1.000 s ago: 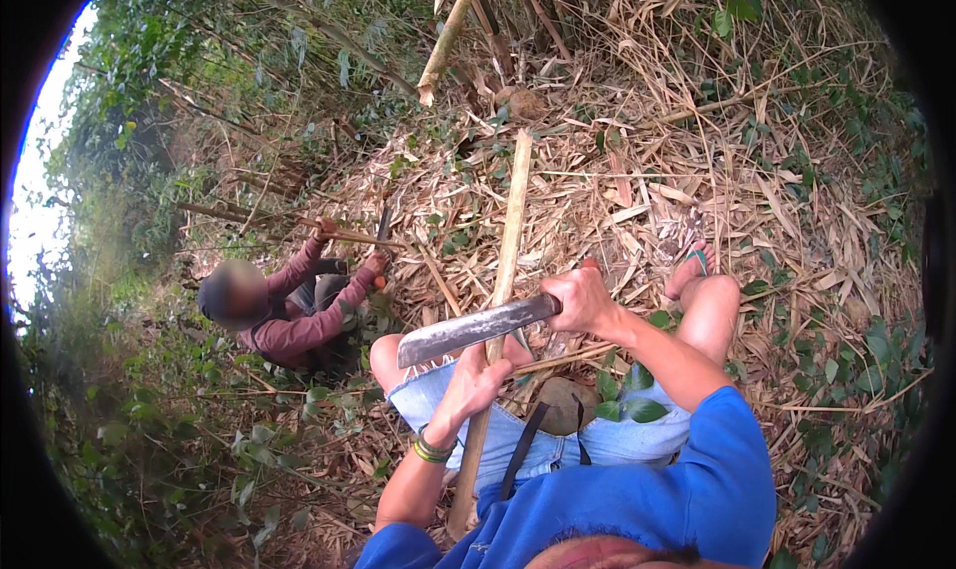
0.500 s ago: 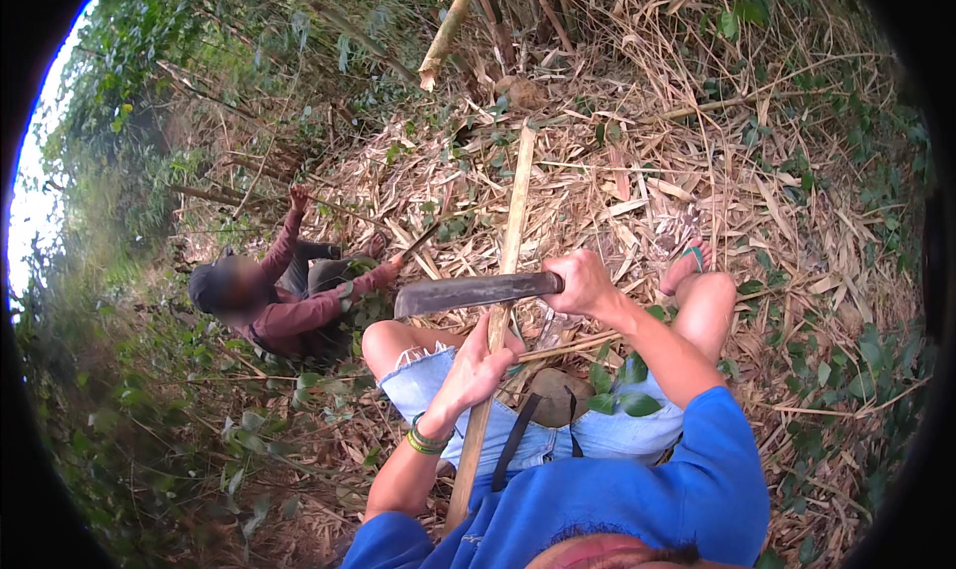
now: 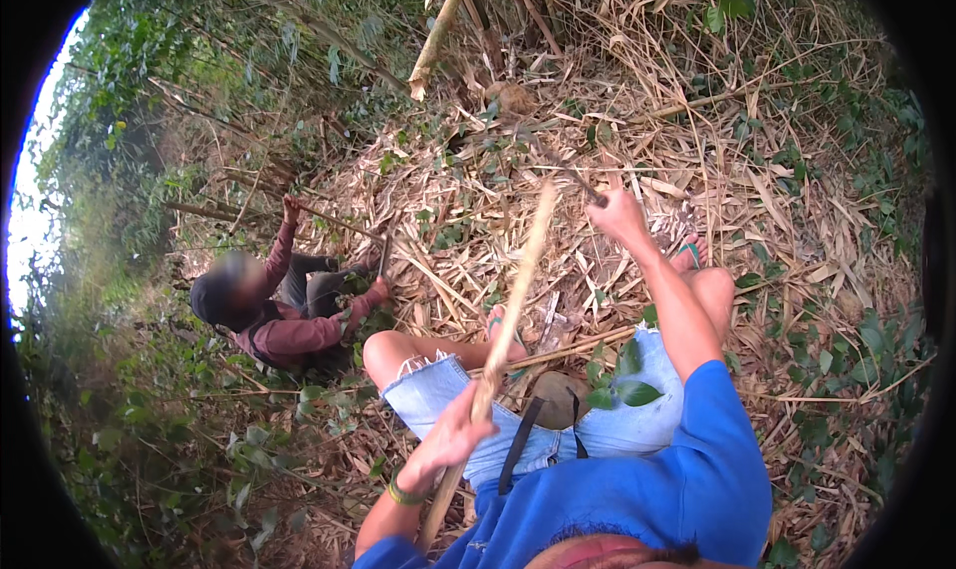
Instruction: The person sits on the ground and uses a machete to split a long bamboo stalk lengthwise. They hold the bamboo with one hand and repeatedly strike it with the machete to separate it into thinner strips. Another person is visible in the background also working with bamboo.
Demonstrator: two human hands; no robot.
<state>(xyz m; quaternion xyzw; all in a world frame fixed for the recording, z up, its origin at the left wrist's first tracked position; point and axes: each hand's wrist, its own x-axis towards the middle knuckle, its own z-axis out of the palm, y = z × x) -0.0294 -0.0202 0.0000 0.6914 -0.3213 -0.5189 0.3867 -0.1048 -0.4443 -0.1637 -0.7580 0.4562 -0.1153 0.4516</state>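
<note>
My left hand (image 3: pixel 454 438) is closed round the lower part of a long split bamboo strip (image 3: pixel 515 305). The strip slants up and away from beside my waist, its upper part smeared by motion. Out ahead, to the right of the strip's far end, my right hand (image 3: pixel 623 221) grips a machete (image 3: pixel 570 173) by the handle. Its dark blade points away and to the left, blurred and seen almost edge-on, apart from the strip as far as I can tell.
At the left a person in a maroon top (image 3: pixel 299 338) sits with a blade (image 3: pixel 385 256) and a thin pole (image 3: pixel 339 221). Dry bamboo leaves (image 3: pixel 657 161) cover the ground. A cut bamboo stem (image 3: pixel 435 46) hangs at the top. A leafy sprig (image 3: pixel 637 393) lies by my right thigh.
My right hand has swung the machete forward, off the strip, its blade turning from pointing left to pointing away. My left hand has slid back toward me with the strip, which has drawn nearer.
</note>
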